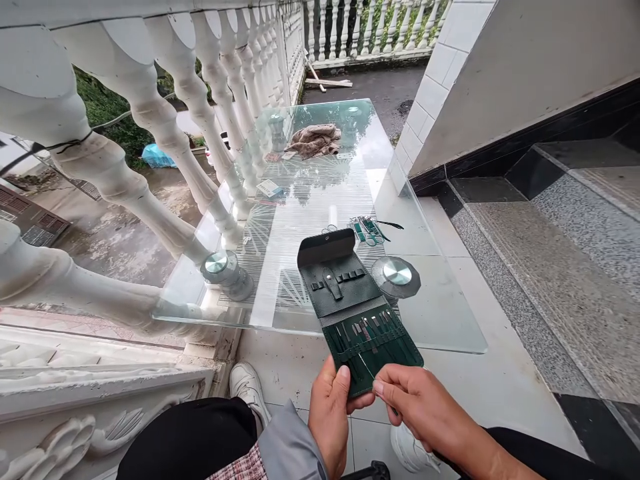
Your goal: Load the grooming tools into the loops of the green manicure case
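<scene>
My left hand (331,412) grips the near edge of an unfolded dark green manicure case (345,300), thumb on top and fingers underneath. Several slim metal tools (373,327) stand in a row of loops in its lower panel. The upper panel has unfilled loops and a small snap strap. In my right hand (425,403), thumb and forefinger pinch a thin metal tool (366,364) over the lower panel; its exact kind I cannot make out. Beyond the case, a small pile of green-handled clippers and scissors (369,230) lies on the glass table (440,313).
A crumpled brown cloth (315,141) and a small box (270,189) rest farther back on the glass. Round metal-capped table legs (397,273) show through it. White balusters (165,133) line the left; stone steps (540,220) rise on the right.
</scene>
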`<state>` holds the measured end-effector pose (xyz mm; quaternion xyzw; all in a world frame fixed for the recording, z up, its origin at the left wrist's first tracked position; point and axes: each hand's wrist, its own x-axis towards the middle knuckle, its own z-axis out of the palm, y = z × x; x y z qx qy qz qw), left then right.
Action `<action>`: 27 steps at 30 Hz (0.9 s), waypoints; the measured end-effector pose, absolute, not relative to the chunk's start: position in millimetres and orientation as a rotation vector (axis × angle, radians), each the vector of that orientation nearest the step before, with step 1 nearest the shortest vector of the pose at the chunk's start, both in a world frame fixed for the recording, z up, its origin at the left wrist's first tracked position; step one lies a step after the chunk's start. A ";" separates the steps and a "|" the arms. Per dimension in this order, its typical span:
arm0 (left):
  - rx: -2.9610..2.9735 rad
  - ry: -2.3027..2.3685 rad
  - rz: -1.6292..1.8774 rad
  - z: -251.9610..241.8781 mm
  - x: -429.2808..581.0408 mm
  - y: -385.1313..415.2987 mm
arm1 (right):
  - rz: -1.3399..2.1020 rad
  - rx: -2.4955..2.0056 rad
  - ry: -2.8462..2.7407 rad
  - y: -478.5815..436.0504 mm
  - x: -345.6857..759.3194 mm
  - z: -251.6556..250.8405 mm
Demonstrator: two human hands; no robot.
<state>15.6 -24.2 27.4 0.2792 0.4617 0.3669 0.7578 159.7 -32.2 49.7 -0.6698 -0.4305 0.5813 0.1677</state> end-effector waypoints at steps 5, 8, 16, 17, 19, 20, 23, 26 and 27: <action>0.624 1.005 0.809 28.5 15.9 -23.2 | 1.856 -1.794 -0.973 -31.2 157.8 46.2; 0.631 1.015 0.809 29.6 16.4 -23.5 | 1.852 -1.770 -0.943 -32.4 156.8 41.2; 0.634 1.025 0.813 28.8 18.2 -27.0 | 1.579 -1.896 -1.284 -35.4 159.3 33.2; 0.633 1.024 0.813 29.1 18.4 -27.1 | 1.432 -1.930 -1.403 -36.1 160.3 33.8; 0.631 1.022 0.815 29.6 18.8 -27.4 | 1.150 -1.970 -1.595 -37.9 161.8 34.9; 0.630 1.023 0.816 29.7 19.1 -27.6 | 1.046 -1.983 -1.650 -38.7 162.0 35.2; 0.622 1.019 0.828 29.2 20.3 -28.3 | 0.992 -1.964 -1.636 -39.2 160.2 35.1; 0.628 0.990 0.856 28.4 21.6 -28.8 | 1.394 -1.863 -1.343 -36.9 155.5 34.9; 0.634 0.984 0.864 28.2 21.8 -28.9 | 1.540 -1.816 -1.230 -36.0 154.0 35.0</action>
